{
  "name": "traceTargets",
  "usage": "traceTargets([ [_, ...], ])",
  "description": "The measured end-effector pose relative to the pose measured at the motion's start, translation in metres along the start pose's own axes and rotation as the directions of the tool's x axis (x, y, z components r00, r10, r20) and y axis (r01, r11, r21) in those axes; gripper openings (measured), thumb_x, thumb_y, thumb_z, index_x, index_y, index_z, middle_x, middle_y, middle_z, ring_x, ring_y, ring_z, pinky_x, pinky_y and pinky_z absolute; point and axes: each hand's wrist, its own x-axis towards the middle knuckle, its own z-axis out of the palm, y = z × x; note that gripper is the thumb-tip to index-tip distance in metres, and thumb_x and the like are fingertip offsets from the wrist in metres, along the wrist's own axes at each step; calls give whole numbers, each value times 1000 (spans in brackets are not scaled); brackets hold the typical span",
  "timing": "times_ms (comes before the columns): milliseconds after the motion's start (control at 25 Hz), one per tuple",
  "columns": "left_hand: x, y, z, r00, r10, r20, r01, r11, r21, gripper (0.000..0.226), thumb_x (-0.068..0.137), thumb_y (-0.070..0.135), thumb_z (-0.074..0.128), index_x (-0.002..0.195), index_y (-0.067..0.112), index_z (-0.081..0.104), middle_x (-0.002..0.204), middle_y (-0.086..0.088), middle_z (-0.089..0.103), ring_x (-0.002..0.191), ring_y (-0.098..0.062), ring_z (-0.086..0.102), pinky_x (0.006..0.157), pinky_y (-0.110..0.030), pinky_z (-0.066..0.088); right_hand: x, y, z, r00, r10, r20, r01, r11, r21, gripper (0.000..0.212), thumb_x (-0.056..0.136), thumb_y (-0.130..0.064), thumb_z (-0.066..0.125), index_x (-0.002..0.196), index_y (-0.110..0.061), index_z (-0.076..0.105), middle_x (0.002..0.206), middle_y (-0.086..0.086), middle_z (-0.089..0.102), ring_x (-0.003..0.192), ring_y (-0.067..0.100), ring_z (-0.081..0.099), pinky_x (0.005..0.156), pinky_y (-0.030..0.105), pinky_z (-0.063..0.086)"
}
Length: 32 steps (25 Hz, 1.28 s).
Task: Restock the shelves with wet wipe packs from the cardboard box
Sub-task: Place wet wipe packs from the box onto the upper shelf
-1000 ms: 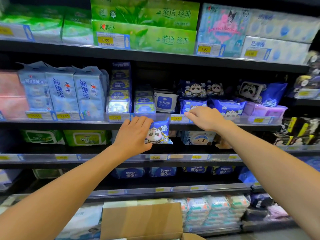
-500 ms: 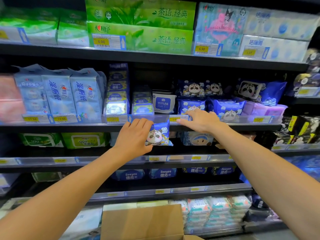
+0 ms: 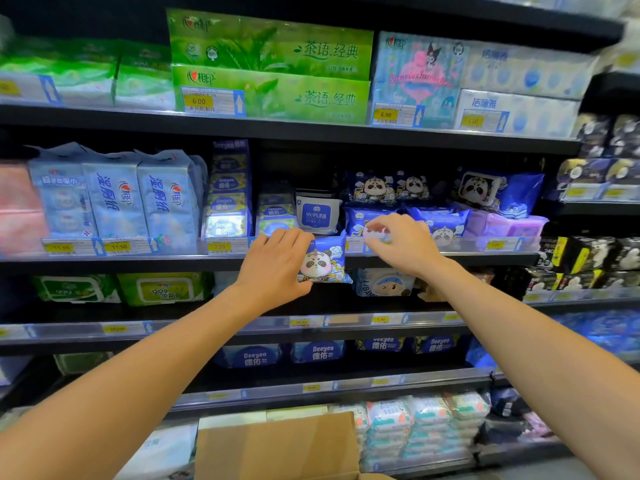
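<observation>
Pink packs (image 3: 17, 206) at the far left of the middle shelf (image 3: 104, 263), blurred, with three tall pale blue packs (image 3: 114, 199) upright just beside them behind yellow price tags. One shelf down, two green lidded packs (image 3: 162, 289) side by side. Further right on the middle shelf, a tall stack of dark blue packs (image 3: 227, 192), then a shorter stack and a white pack (image 3: 317, 213) with a blue label. Along the bottom edge of the view, a brown cardboard box (image 3: 277, 445), only its flap visible, contents hidden. Above it, left hand (image 3: 273, 268) raised in front of the middle shelf's edge, fingers curled over the top and thumb beneath, clamped on a small blue panda pack (image 3: 323, 261). Pack held upright, printed face toward the camera, in the air just before the shelf lip and not yet on the shelf. Just to its right, right hand (image 3: 401, 247) reaching over the clear rail at the shelf front, fingers bent down toward the row of panda packs (image 3: 446, 223) lying there. Too blurred to tell whether pinching something or only touching. More panda-printed packs (image 3: 374, 187) stacked behind and above that row. Right of them, pale purple packs (image 3: 516, 226) lying flat, close against the row. At the far right, on the neighbouring rack, dark packs (image 3: 588, 258) with yellow stripes.
</observation>
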Motion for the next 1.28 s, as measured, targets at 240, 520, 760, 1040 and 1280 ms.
traceTargets([
  [240, 41, 32, -17, 995, 12, -103, -12, 1000, 3, 76, 70, 49, 80, 134, 17, 53, 127, -2, 60, 116, -26, 56, 87, -40, 45, -23, -22, -31, 965, 37, 259, -178, 818, 548, 43, 88, -50, 75, 122, -34, 54, 92, -15, 71, 69, 5, 68, 66, 19, 52],
  [520, 75, 54, -34, 990, -112, -83, 104, 990, -91, 99, 76, 63, 78, 157, 33, 29, 157, -4, 37, 133, -32, 46, 97, -48, 48, -15, 0, -47, 992, 121, 41, -118, 754, 646, 35, 89, -28, 80, 116, -21, 61, 95, -3, 76, 79, 8, 71, 65, 21, 53],
  [760, 105, 47, -26, 918, -370, 142, 356, 612, -706, 80, 93, 32, 74, 160, 17, 31, 133, -6, 67, 109, -20, 69, 94, -40, 57, 2, 17, -52, 980, 187, -66, -116, 811, 573, 33, 90, -21, 79, 114, -24, 57, 98, -9, 69, 84, 3, 66, 56, 10, 48],
  [1040, 128, 49, 1, 916, -378, 134, 359, 626, -692, 47, 95, 21, 74, 139, 16, 56, 126, -7, 71, 109, -15, 68, 67, -21, 55, 21, 39, -15, 960, 252, -119, -175, 878, 445, 37, 84, -30, 84, 113, -21, 62, 109, -4, 70, 98, 17, 69, 89, 44, 59],
  [1280, 132, 53, 14, 923, -366, 122, 342, 628, -699, 37, 94, 20, 75, 128, 19, 59, 119, -3, 70, 92, -10, 64, 63, -21, 54, 29, 50, 1, 947, 257, -195, -177, 919, 352, 32, 85, -26, 82, 112, -17, 67, 107, -1, 72, 98, 19, 66, 86, 41, 57],
])
